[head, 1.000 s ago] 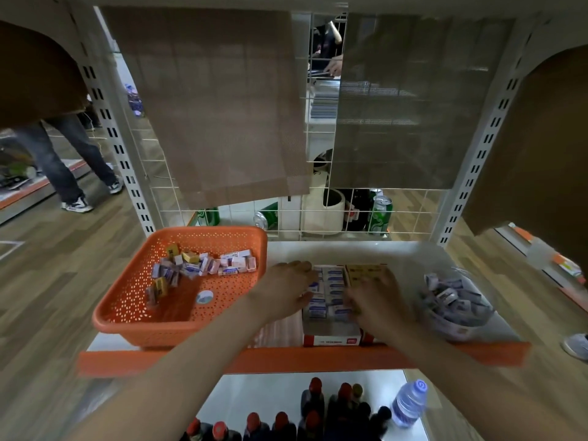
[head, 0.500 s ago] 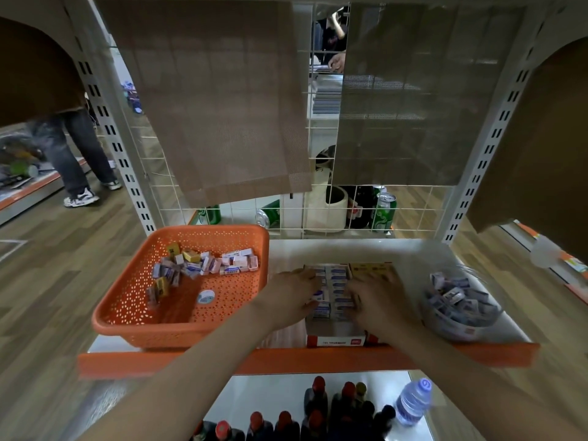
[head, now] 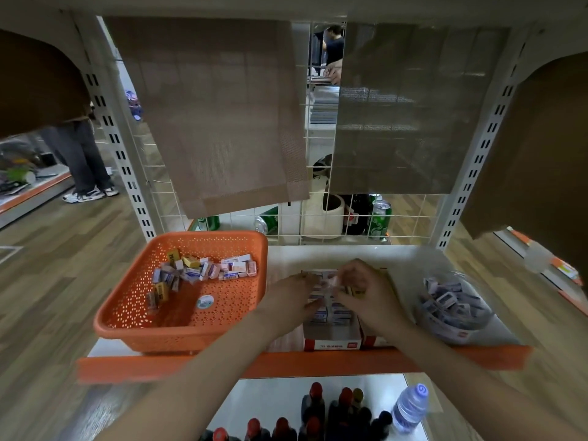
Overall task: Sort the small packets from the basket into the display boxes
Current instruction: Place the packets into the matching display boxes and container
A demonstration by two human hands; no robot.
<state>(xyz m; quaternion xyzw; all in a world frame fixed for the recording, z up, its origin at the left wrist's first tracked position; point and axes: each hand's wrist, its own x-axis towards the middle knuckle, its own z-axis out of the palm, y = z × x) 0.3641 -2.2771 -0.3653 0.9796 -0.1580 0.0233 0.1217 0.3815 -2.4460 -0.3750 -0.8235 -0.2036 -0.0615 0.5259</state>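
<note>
An orange basket [head: 178,337] stands at the left of the shelf, with several small packets [head: 206,270] lying along its far side. To its right is a display box [head: 332,345] with a red and white front, holding rows of blue-white packets [head: 334,315]. Both hands hover over this box. My left hand [head: 291,300] reaches in from the left, its fingers fairly straight and touching the packets. My right hand [head: 369,294] is raised slightly with curled fingers and pinches a small pale packet [head: 329,283]. A second box under my right hand is mostly hidden.
A clear plastic bag [head: 451,308] of packets lies at the right of the shelf. The shelf has an orange front edge [head: 159,366]. Below are dark bottles [head: 318,409] and a water bottle [head: 410,409]. Green cans [head: 380,219] stand behind the wire grid. A person [head: 82,160] stands at far left.
My right hand has lifted off the box and curled its fingers round a small packet. My left hand has shifted a little to the right, toward it.
</note>
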